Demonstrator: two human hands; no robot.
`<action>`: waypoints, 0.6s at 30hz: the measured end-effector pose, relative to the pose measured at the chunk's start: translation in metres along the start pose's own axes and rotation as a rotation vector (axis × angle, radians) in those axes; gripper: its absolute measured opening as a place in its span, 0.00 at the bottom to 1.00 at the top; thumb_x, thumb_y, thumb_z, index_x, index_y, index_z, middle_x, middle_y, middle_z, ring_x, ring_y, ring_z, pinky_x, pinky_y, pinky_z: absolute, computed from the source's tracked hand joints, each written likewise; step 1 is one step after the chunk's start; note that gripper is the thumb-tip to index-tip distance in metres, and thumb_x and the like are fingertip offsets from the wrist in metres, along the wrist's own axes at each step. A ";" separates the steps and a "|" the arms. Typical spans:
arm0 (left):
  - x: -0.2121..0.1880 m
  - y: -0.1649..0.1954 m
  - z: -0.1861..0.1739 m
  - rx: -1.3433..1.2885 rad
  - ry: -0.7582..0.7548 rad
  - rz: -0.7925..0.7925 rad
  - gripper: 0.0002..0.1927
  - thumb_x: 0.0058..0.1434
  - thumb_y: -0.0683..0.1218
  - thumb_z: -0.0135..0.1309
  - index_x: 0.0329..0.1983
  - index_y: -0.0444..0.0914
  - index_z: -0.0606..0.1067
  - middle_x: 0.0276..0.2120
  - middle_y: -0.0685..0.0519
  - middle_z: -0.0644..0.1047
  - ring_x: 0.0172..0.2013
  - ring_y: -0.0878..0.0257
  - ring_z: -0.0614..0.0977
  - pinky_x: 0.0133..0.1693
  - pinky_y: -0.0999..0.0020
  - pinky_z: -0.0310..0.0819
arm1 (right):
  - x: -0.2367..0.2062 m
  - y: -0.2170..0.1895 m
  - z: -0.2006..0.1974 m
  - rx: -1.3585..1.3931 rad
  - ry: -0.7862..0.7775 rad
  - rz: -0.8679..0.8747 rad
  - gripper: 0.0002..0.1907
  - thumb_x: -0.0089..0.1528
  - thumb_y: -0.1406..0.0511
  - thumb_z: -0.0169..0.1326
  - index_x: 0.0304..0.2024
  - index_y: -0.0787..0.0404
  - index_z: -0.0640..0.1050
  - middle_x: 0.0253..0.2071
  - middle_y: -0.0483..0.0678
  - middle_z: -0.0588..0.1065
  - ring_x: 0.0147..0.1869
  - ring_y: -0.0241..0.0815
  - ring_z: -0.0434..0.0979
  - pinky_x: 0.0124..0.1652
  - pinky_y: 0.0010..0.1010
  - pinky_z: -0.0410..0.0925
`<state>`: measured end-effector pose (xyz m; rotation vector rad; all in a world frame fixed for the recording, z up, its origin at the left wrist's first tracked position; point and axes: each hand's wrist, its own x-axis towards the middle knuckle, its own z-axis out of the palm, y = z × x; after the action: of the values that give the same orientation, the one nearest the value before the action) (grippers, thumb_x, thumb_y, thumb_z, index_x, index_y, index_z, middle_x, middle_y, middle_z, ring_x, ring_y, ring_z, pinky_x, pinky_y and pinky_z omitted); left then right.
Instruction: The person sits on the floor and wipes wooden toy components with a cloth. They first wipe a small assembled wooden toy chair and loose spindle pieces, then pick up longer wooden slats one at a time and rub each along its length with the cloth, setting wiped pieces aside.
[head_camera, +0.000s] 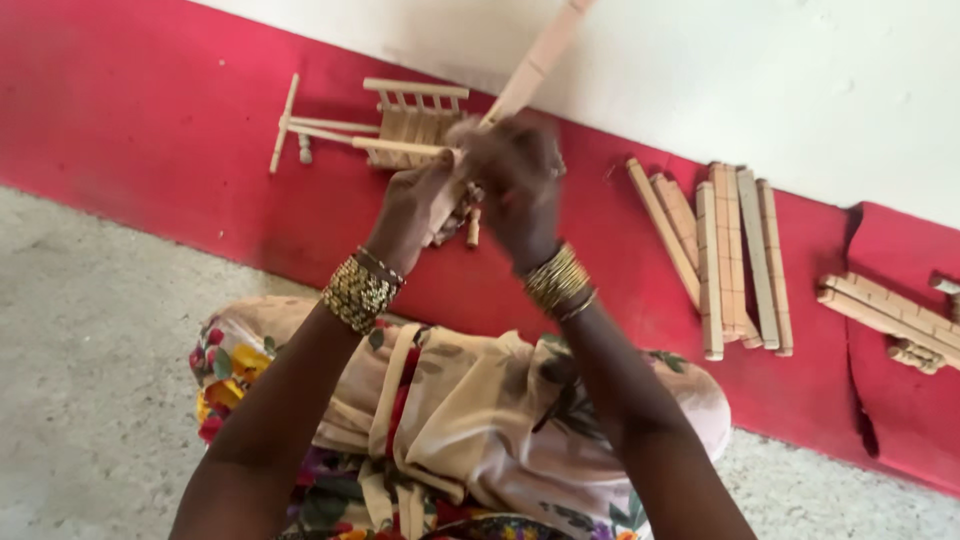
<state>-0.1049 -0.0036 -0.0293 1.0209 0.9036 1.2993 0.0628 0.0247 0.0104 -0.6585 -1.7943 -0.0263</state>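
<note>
We hold a notched wooden slat (535, 62) in both raised hands, left hand (415, 205) and right hand (512, 175) touching. Its long axis rises up and right from our closed fingers (470, 190). Both hands grip its lower end.

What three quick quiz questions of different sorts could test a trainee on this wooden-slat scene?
1. True or false: both hands, left hand and right hand, are on one long wooden slat.
2. Which lies at the right on the red mat? A) row of loose slats B) metal bowl C) rope coil
3. Fill in: the part-built wooden frame lies ____ the hands, towards the wall.

Key: 1 true; 2 A; 3 beyond
</note>
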 end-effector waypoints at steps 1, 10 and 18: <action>-0.012 0.001 0.004 0.013 0.047 -0.084 0.19 0.73 0.53 0.43 0.43 0.32 0.76 0.26 0.52 0.79 0.18 0.71 0.75 0.17 0.76 0.65 | 0.002 0.014 -0.006 -0.070 0.015 0.023 0.23 0.52 0.81 0.59 0.47 0.57 0.84 0.43 0.44 0.74 0.50 0.45 0.75 0.43 0.38 0.78; -0.057 0.005 0.027 0.586 0.025 0.160 0.14 0.74 0.48 0.53 0.42 0.31 0.78 0.24 0.50 0.78 0.21 0.71 0.76 0.21 0.78 0.68 | 0.012 0.124 -0.058 0.226 0.252 0.336 0.13 0.68 0.75 0.58 0.53 0.60 0.84 0.52 0.48 0.69 0.52 0.38 0.76 0.47 0.27 0.85; -0.035 0.012 0.023 0.318 -0.060 0.028 0.20 0.69 0.47 0.55 0.57 0.34 0.64 0.27 0.51 0.79 0.20 0.73 0.75 0.18 0.78 0.65 | -0.004 0.025 -0.005 0.081 -0.208 0.052 0.16 0.58 0.75 0.63 0.46 0.55 0.83 0.49 0.45 0.73 0.51 0.41 0.78 0.40 0.26 0.81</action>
<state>-0.0897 -0.0402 -0.0115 1.3163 1.0747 1.1636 0.0794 0.0424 0.0008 -0.6691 -1.9656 0.1548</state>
